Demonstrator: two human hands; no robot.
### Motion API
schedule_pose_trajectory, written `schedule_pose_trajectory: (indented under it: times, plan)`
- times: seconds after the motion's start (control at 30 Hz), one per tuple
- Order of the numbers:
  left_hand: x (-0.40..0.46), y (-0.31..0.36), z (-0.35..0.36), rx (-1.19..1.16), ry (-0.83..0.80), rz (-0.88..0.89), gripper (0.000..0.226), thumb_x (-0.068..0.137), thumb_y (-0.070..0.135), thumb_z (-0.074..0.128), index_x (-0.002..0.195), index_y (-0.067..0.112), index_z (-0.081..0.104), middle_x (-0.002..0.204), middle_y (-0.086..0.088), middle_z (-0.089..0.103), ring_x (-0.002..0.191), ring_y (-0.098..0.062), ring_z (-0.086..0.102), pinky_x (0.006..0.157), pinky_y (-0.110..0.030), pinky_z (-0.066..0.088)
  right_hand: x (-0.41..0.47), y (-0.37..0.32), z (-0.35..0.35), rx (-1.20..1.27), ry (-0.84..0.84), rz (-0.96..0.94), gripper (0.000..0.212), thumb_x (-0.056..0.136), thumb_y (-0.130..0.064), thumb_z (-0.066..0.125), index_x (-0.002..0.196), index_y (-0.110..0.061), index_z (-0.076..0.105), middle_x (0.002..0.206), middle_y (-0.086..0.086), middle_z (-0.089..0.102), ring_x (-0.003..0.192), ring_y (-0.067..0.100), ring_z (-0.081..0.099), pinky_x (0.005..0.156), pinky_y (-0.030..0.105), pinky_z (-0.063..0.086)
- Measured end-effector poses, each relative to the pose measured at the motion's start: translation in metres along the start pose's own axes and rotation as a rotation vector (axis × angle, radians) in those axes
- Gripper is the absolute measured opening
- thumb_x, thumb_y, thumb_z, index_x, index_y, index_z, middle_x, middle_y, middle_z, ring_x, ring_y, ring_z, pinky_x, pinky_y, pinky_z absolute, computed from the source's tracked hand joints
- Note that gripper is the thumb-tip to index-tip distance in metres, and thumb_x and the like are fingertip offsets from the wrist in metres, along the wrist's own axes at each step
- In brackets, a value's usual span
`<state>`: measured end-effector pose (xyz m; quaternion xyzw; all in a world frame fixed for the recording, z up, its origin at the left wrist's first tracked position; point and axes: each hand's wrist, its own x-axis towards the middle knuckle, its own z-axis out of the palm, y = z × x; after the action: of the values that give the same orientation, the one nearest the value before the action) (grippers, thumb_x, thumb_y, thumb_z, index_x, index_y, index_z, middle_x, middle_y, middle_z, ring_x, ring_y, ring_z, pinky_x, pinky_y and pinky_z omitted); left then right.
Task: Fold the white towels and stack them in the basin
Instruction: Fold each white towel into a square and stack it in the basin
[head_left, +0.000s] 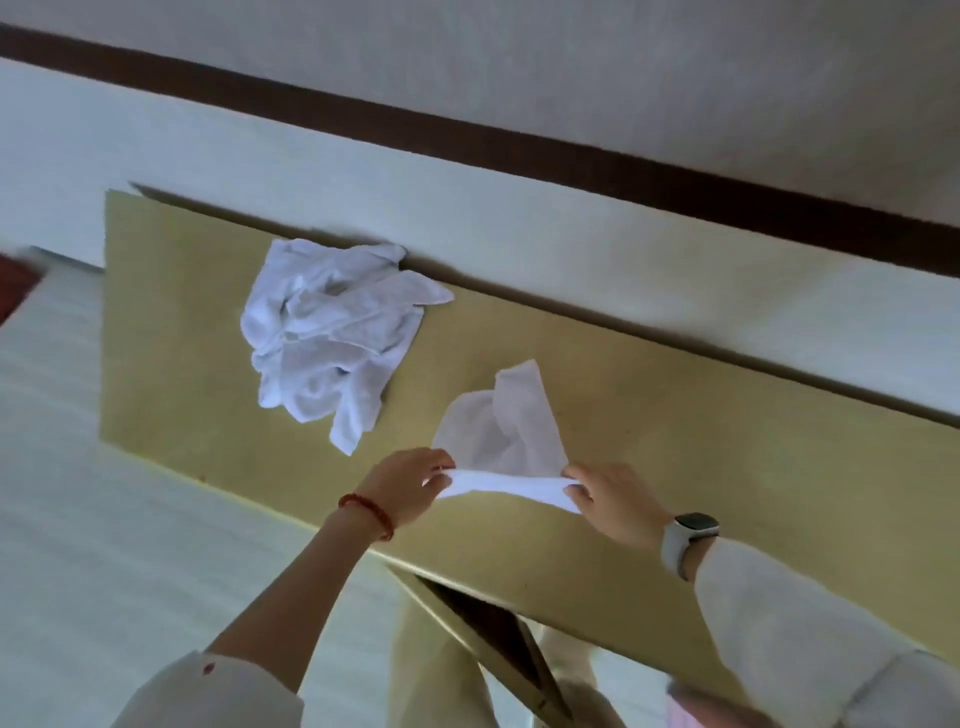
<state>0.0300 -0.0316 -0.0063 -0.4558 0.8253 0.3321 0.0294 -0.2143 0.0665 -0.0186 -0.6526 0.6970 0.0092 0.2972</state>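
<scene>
A single white towel (498, 436) lies crumpled on the yellowish table (675, 415), near its front edge. My left hand (410, 486) pinches the towel's near edge at its left end. My right hand (618, 501) pinches the same edge at its right end, so the edge is stretched between both hands. A pile of several crumpled white towels (327, 332) sits further back on the left, against the wall. No basin is in view.
The table runs along a pale wall (467, 208) with a dark brown stripe (519, 150). Pale floor (78, 493) lies to the left. A reddish object (15, 286) shows at the left edge. Something pink (696, 706) shows at the bottom under the table front.
</scene>
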Motion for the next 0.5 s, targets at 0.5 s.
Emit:
schedule_pose_trajectory:
  times: [0.5]
  plan:
    - [-0.039, 0.074, -0.129, -0.036, 0.787, -0.218, 0.020, 0.092, 0.017, 0.049, 0.098, 0.011, 0.067, 0.098, -0.008, 0.068, 0.087, -0.025, 0.059, 0.069, -0.026, 0.038, -0.011, -0.056, -0.174, 0.398, 0.716, -0.209, 0.016, 0.090, -0.011, 0.051, 0.099, -0.007, 0.064, 0.095, 0.009, 0.067, 0.082, 0.027, 0.059, 0.070, 0.028, 0.041]
